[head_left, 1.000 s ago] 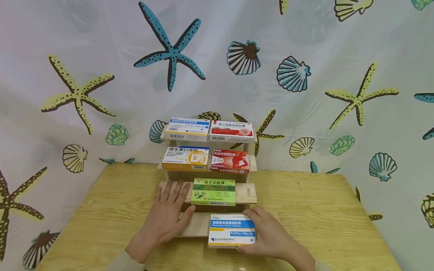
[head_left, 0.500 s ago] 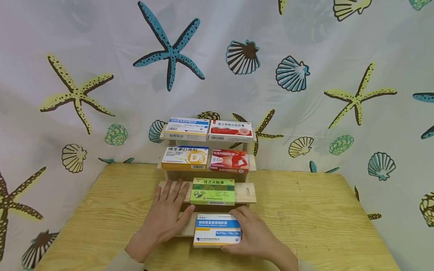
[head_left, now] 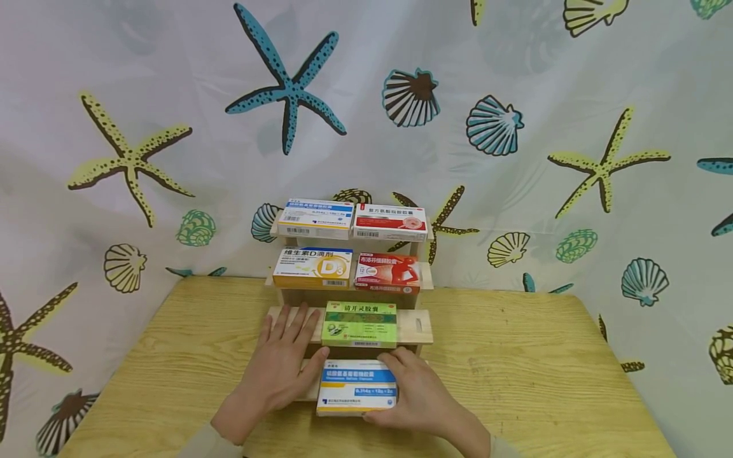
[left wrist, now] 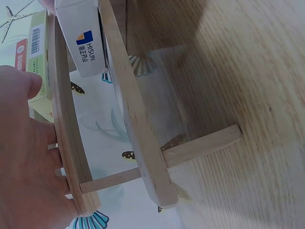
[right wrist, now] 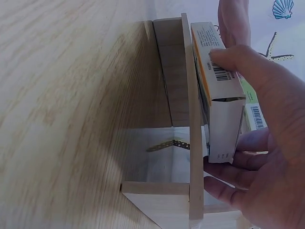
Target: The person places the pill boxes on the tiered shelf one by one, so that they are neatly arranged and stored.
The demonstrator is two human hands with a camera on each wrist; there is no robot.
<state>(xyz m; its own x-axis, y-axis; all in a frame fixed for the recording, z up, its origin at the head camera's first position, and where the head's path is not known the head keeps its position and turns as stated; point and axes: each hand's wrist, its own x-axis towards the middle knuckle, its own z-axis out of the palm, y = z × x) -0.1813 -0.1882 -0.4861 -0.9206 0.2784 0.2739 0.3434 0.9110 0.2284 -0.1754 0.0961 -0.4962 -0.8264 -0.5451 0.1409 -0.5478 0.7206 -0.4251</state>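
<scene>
My right hand [head_left: 424,397] grips a white and blue medicine box [head_left: 357,385] by its right end, thumb on the near side and fingers behind. The box lies tilted at the lowest step of a wooden stepped rack [head_left: 415,326]. In the right wrist view, the box's barcode side [right wrist: 217,81] faces the camera, close over the step board. My left hand [head_left: 279,369] lies with straight, spread fingers on the left of the step above, beside a green medicine box [head_left: 359,324]. Its thumb points toward the held box's upper left corner.
Higher up the rack stand a yellow-white vitamin D box [head_left: 313,268], a red box [head_left: 387,273], a blue-white box [head_left: 316,218] and a red-white box [head_left: 390,222]. Underneath is a wood-grain table [head_left: 504,356]. A curtain [head_left: 366,159] with starfish and shells hangs behind.
My right hand has slid the white and blue box leftward along the lowest step, closer to my left thumb. The left hand stays in place.
</scene>
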